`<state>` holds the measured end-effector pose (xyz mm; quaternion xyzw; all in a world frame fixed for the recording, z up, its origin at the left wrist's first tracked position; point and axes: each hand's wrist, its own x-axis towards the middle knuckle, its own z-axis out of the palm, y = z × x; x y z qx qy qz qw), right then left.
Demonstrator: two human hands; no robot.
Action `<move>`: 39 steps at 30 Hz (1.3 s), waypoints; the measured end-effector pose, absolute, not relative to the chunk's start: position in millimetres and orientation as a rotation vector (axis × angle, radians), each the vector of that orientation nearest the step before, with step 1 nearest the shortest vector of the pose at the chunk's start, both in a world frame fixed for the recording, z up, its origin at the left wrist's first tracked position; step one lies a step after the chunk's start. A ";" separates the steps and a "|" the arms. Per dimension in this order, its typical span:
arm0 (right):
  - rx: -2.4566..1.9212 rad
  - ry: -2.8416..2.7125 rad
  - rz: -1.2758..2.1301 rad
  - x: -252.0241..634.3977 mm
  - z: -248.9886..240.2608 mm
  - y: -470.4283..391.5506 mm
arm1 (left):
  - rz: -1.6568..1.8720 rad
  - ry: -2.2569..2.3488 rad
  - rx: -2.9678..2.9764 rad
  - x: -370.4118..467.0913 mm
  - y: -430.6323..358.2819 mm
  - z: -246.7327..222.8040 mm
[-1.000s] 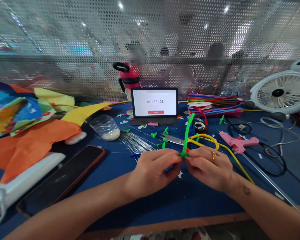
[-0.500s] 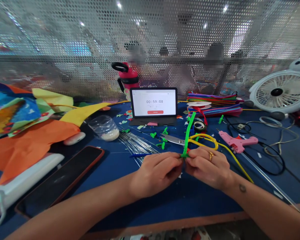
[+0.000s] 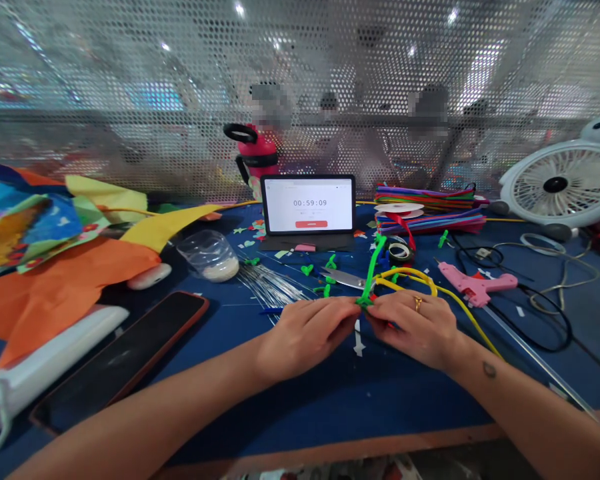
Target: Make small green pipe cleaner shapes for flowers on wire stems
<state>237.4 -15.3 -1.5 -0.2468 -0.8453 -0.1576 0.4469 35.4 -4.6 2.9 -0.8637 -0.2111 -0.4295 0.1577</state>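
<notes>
Between my two hands stands a green pipe cleaner, its lower part bent and pinched at the fingertips, its free end pointing up. My left hand is closed on it from the left. From the other side my right hand, with a ring on one finger, also pinches the lower part. Just beyond the fingers lie scissors with yellow handles, partly behind the pipe cleaner. Small twisted green pieces are scattered past my left hand, by a bundle of thin silvery wires.
A tablet showing a timer stands at the back. Right of my hands are a pink glue gun and a white fan. Pipe cleaner bundles lie behind. To the left are a phone, a plastic cup and orange felt.
Both hands have shifted slightly up and left with the pipe cleaner. Its upper end now leans lower and its tip looks bent. A white scrap shows below the fingers.
</notes>
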 end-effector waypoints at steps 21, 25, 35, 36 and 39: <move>-0.575 -2.111 -0.421 239.4 3.9 -21.2 | -1.446 -0.681 -2.531 41.8 -10.5 8.9; -0.595 -2.114 -0.418 240.9 1.4 -16.3 | -1.396 -0.644 -2.540 37.9 -7.0 5.8; -0.581 -2.192 -0.430 246.9 -1.8 -14.7 | -1.366 -0.614 -2.586 34.5 -6.7 5.0; -0.554 -2.205 -0.435 248.2 1.2 -15.0 | -1.434 -0.652 -2.590 34.2 -5.8 7.6; -0.470 -2.270 -0.503 251.5 12.6 -15.8 | -1.531 -0.570 -2.519 32.0 -0.8 18.3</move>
